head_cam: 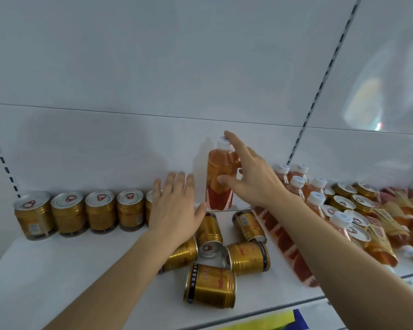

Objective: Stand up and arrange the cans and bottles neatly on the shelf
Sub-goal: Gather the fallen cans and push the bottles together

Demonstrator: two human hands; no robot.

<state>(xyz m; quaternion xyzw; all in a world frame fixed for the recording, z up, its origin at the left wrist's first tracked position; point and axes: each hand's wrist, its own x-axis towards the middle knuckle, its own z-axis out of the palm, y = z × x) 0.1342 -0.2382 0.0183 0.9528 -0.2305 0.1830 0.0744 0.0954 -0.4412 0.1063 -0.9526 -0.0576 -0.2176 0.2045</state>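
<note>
An orange drink bottle [218, 177] with a white cap stands upright at the back of the white shelf [57, 270]. My right hand [250, 177] is beside it with fingers spread; a fingertip touches the cap and the thumb touches the label. My left hand [177, 208] is flat and open just left of the bottle, covering part of an upright can. A row of gold cans [100, 214] stands along the back left. Several gold cans [210, 285] lie on their sides in front of the bottle.
On the right, more white-capped bottles [297, 184] and gold cans [343, 203] stand crowded together, and several bottles [389, 225] lie on their sides. One fallen bottle [286, 241] lies under my right forearm. A slotted upright [320, 91] divides the back panel.
</note>
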